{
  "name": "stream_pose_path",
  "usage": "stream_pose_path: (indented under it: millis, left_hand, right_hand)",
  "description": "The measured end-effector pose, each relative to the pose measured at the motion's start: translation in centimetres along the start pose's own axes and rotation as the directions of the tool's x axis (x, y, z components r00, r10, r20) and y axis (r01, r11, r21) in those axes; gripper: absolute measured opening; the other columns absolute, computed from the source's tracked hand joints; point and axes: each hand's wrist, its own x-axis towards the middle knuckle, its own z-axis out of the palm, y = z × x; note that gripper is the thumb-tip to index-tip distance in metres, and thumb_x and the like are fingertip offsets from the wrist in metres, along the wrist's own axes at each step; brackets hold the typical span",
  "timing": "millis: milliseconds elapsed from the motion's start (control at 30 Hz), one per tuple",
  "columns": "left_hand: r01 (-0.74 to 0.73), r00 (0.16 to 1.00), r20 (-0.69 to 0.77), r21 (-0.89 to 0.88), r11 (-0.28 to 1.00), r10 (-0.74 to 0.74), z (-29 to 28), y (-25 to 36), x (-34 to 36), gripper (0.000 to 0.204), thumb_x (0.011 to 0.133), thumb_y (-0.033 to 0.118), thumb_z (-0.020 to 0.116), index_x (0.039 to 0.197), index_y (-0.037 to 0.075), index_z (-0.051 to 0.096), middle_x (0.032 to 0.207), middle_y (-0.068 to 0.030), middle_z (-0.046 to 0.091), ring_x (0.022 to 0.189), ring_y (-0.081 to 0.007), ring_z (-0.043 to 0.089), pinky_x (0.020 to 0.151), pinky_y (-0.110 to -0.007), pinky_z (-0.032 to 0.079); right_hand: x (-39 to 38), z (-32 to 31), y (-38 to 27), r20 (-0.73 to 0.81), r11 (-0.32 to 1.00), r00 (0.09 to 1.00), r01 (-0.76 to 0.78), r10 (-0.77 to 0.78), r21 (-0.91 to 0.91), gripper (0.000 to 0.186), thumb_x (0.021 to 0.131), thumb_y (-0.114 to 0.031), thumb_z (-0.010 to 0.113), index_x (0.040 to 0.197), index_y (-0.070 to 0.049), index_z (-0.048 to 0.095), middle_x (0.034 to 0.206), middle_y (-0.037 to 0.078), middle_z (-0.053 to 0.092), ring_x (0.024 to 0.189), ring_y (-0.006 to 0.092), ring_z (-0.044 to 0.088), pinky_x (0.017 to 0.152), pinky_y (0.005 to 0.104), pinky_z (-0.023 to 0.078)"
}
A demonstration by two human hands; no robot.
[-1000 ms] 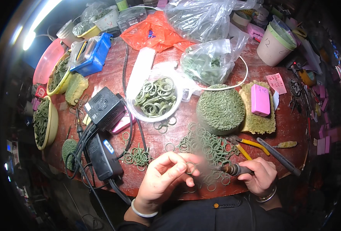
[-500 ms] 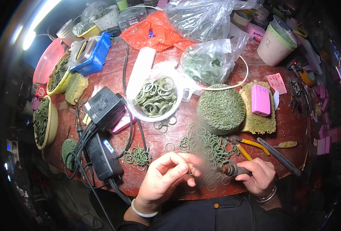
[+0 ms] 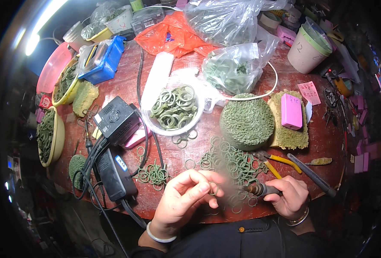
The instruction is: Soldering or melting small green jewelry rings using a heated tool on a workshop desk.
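My left hand (image 3: 190,195) pinches a thin green ring (image 3: 214,189) between thumb and fingers. My right hand (image 3: 289,198) is closed on a dark-handled hot tool with a metal tip (image 3: 259,189), pointed toward that ring; a hazy smear hides where the tip ends, so contact cannot be made out. Many green rings (image 3: 237,167) lie loose beyond my hands, with a smaller pile (image 3: 151,174) to the left. Thicker rings fill a clear round tub (image 3: 171,112) farther back.
Black power boxes (image 3: 117,172) and cables sit left. A green textured pad (image 3: 246,120), a sponge (image 3: 285,139) with a pink block (image 3: 291,109), and yellow-handled pliers (image 3: 285,163) sit right. Basins (image 3: 50,150), a blue box (image 3: 104,64) and plastic bags (image 3: 237,69) line the back and left.
Both hands stay nearly in place; the right hand and tool shift only very slightly.
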Motion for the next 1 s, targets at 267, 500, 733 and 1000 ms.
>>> stream_pose_path:
  millis: [267,500,733,1000]
  left_hand:
    - [-0.006,0.998,-0.069,0.1,0.995,0.013,0.6,0.0,0.0,0.017,0.1,0.017,0.063,0.094,0.003,0.057,0.12,-0.0245,0.062,0.093,-0.0234,0.068,0.071,-0.031,0.056]
    - [-0.018,0.997,-0.069,0.095,0.995,0.024,0.4,-0.2,0.1,0.017,0.099,0.017,0.063,0.094,0.003,0.057,0.12,-0.0246,0.063,0.093,-0.0244,0.066,0.071,-0.032,0.056]
    - [-0.022,0.999,0.032,0.006,1.0,0.021,-0.4,-0.2,0.1,0.011,0.102,0.009,0.059,0.098,-0.001,0.059,0.124,-0.0216,0.06,0.101,-0.0239,0.067,0.08,-0.034,0.059]
    - [-0.023,0.997,-0.075,0.119,0.993,0.032,0.6,-0.1,0.0,0.017,0.1,0.016,0.063,0.094,0.001,0.058,0.119,-0.0253,0.064,0.094,-0.026,0.068,0.074,-0.033,0.058]
  right_hand:
    - [0.0,0.0,-0.1,0.001,1.0,1.0,0.001,-0.001,0.003,0.034,0.088,-0.032,0.077,0.097,0.0,0.068,0.077,0.008,0.066,0.063,0.0249,0.068,0.055,0.0338,0.054]
    - [0.3,0.0,-0.2,-0.141,0.985,0.981,-0.146,0.132,-0.094,0.026,0.091,-0.025,0.075,0.098,-0.001,0.066,0.077,0.011,0.064,0.06,0.0268,0.064,0.053,0.0354,0.049]
    - [0.0,0.6,0.5,-0.277,0.947,0.926,-0.299,0.257,-0.121,0.018,0.093,-0.014,0.073,0.096,0.001,0.064,0.078,0.013,0.063,0.063,0.0309,0.062,0.056,0.0382,0.047]
    - [-0.1,0.5,0.4,-0.292,0.955,0.931,-0.265,0.217,-0.135,0.018,0.092,-0.013,0.073,0.096,0.001,0.063,0.077,0.014,0.061,0.064,0.0331,0.061,0.058,0.0394,0.047]
